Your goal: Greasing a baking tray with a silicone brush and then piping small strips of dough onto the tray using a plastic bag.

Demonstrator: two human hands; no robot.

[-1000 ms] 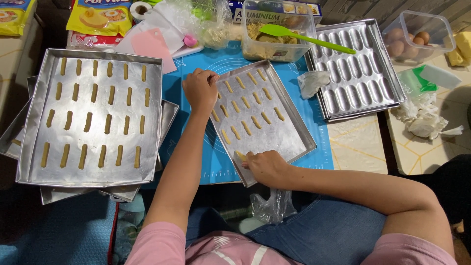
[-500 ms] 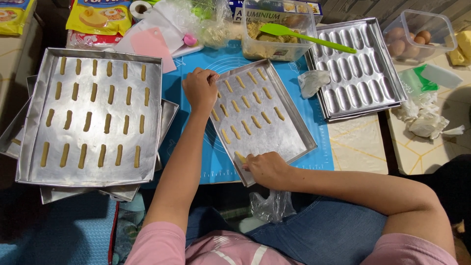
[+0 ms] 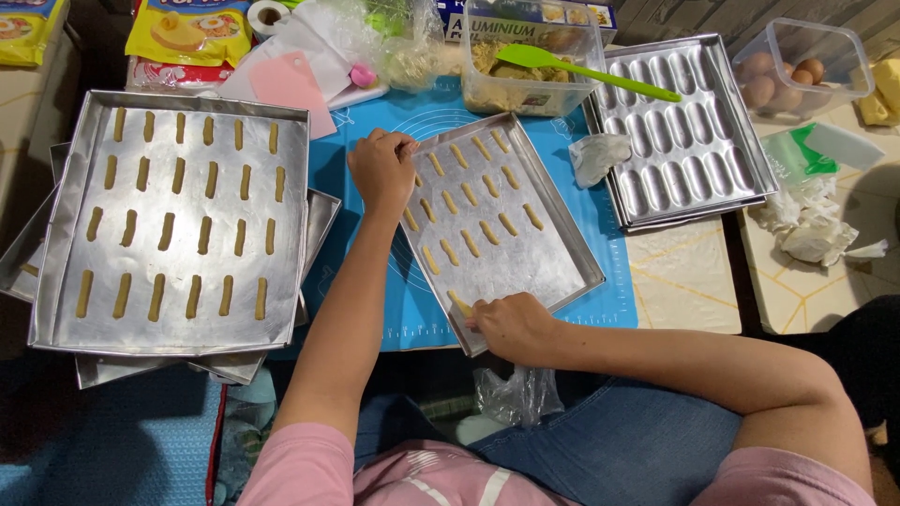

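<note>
while dough sticks (image 3: 469, 220) fill the tray (image 3: 562, 267), eggs (image 3: 773, 80) sit boxed.

Bright overhead light is flooding the scene evenly, glare is bouncing off the large baking tray (image 3: 281, 309) and the molded pan (image 3: 741, 178), shadows are pooling dark along the bottom and left edges, focus is staying sharp, edges bowing slightly.

There is one view only, from a camera on the person's head, looking almost straight down over their lap and forearms. It sits close enough that the blue mat (image 3: 375, 309) fills the middle of the picture. The tiled floor (image 3: 694, 281) runs out to the right edge.
</note>
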